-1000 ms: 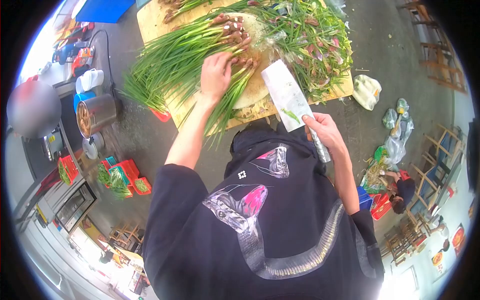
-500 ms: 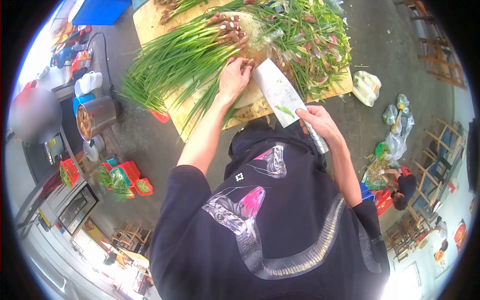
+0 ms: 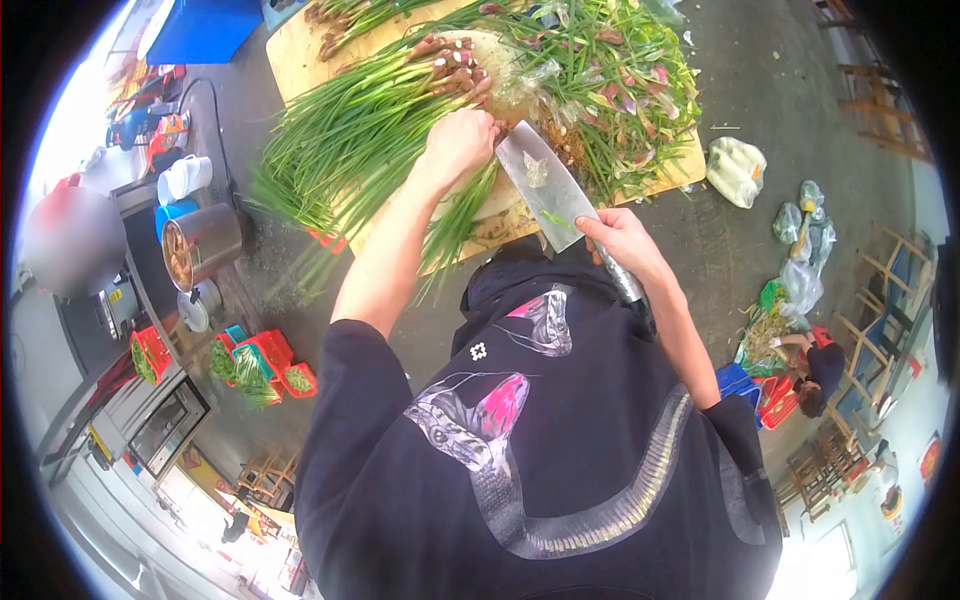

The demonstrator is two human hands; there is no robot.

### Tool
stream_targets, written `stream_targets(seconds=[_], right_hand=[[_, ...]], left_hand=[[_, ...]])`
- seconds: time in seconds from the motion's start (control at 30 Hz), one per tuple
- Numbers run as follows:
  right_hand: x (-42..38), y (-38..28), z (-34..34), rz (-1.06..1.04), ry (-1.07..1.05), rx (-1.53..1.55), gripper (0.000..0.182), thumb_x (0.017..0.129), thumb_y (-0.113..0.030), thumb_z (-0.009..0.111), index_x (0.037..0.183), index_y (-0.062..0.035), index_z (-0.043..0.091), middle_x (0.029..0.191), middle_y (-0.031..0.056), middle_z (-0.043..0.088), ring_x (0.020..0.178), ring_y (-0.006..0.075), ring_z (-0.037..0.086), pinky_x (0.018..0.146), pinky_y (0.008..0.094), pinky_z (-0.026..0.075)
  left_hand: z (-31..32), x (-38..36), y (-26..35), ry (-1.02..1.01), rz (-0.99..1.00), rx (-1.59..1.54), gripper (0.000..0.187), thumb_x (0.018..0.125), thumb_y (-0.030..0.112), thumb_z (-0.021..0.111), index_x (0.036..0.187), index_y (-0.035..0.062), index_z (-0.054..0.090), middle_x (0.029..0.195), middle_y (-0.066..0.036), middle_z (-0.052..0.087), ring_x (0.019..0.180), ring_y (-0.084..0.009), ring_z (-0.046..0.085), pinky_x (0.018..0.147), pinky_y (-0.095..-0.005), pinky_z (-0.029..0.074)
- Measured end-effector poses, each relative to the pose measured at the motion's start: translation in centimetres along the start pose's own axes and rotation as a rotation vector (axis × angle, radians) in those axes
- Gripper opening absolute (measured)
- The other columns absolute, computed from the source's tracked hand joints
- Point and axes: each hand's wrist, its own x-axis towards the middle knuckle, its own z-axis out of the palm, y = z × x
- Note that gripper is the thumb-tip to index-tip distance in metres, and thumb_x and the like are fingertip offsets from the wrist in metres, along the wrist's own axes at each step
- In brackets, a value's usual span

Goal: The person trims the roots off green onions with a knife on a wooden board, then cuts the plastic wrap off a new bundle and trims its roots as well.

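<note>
My left hand [image 3: 462,145] is closed around a few spring onions near their root ends, and their green leaves [image 3: 465,222] trail toward me over the table edge. In my right hand [image 3: 628,243] is a cleaver [image 3: 545,185], gripped by its handle, with the broad blade pointing up beside my left hand. Bits of green and pale skin stick to the blade. A large heap of spring onions [image 3: 350,130] lies left of my left hand, reddish bulbs toward the middle. Right of the cleaver spreads a pile of trimmings [image 3: 635,110].
The wooden table [image 3: 683,172] stands before me. A metal pot [image 3: 208,243] and red baskets [image 3: 268,352] of greens are at left. A white sack [image 3: 736,172] and plastic bags [image 3: 802,280] lie on the floor at right, where another person [image 3: 822,370] works low down.
My left hand has turned and closed more fully, shifting slightly left with the spring onions. The cleaver has moved a little left, and more scraps cling to its blade.
</note>
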Motion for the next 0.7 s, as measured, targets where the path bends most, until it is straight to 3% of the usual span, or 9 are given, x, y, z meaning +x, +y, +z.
stream_targets(seconds=[0.17,0.2,0.3,0.43,0.47,0.57,0.6,0.7], right_hand=[[-0.4,-0.2,0.8,-0.005,0.023,-0.044,0.031,0.104,-0.031,0.070,0.094,-0.0012,0.073,0.074,0.0000,0.063,0.061,0.0102,0.058,0.058,0.0293,0.048],[-0.3,-0.4,0.8,-0.001,0.031,-0.048,0.031,0.104,-0.030,0.070,0.094,-0.0012,0.073,0.074,0.0001,0.063,0.061,0.0103,0.058,0.058,0.0295,0.048],[-0.3,0.0,1.0,0.011,0.040,-0.040,0.031,0.105,-0.030,0.069,0.093,-0.0011,0.073,0.073,0.0004,0.063,0.061,0.0106,0.058,0.059,0.0298,0.049],[0.2,0.4,0.9,0.003,0.029,-0.038,0.031,0.105,-0.030,0.068,0.093,-0.0011,0.072,0.073,0.0008,0.063,0.060,0.0105,0.058,0.058,0.0299,0.048],[0.1,0.6,1.0,0.012,0.029,-0.038,0.031,0.105,-0.030,0.069,0.093,-0.0011,0.072,0.073,0.0009,0.063,0.060,0.0104,0.058,0.058,0.0299,0.048],[0.2,0.9,0.9,0.016,0.029,-0.022,0.037,0.103,-0.033,0.068,0.097,0.0033,0.074,0.074,0.0034,0.066,0.061,0.0126,0.062,0.059,0.0325,0.051],[0.1,1.0,0.9,0.021,0.030,-0.021,0.037,0.103,-0.032,0.068,0.097,0.0031,0.074,0.073,0.0033,0.066,0.061,0.0124,0.062,0.059,0.0325,0.051],[0.1,0.7,0.8,0.028,0.018,-0.029,0.036,0.103,-0.033,0.068,0.098,0.0029,0.074,0.073,0.0028,0.065,0.061,0.0120,0.062,0.059,0.0323,0.051]], left_hand=[[-3.3,1.4,-1.0,-0.235,0.025,-0.056,0.038,0.102,0.036,0.061,0.096,0.0034,0.080,0.091,-0.026,0.075,0.087,-0.0422,0.074,0.084,-0.0520,0.057],[-5.5,1.4,-0.3,-0.350,-0.095,-0.107,0.042,0.102,0.040,0.062,0.101,0.0024,0.081,0.086,-0.022,0.075,0.083,-0.0318,0.074,0.081,-0.0448,0.056],[-4.6,1.3,-2.7,-0.183,-0.147,-0.522,0.043,0.100,0.040,0.065,0.105,0.0010,0.082,0.092,-0.022,0.077,0.086,-0.0336,0.074,0.086,-0.0435,0.056],[-4.2,-0.8,-4.0,-0.049,-0.178,-0.474,0.046,0.102,0.042,0.065,0.112,0.0006,0.080,0.089,-0.013,0.078,0.084,-0.0238,0.072,0.084,-0.0399,0.054],[-3.5,-1.4,-4.4,-0.029,-0.217,-0.590,0.046,0.103,0.042,0.065,0.114,-0.0003,0.079,0.084,-0.008,0.074,0.080,-0.0176,0.067,0.079,-0.0357,0.053],[-3.0,-2.5,-4.9,0.138,-0.388,-0.878,0.044,0.103,0.040,0.065,0.116,0.0003,0.078,0.080,-0.004,0.069,0.076,-0.0143,0.062,0.075,-0.0335,0.051],[-3.7,-2.7,-5.3,0.096,-0.397,-0.952,0.041,0.104,0.038,0.067,0.119,0.0021,0.078,0.085,-0.004,0.074,0.079,-0.0134,0.066,0.075,-0.0328,0.053],[-2.3,-3.5,-3.5,0.228,-0.240,-0.755,0.039,0.103,0.036,0.069,0.122,0.0034,0.078,0.090,-0.006,0.078,0.083,-0.0143,0.069,0.077,-0.0329,0.055]])
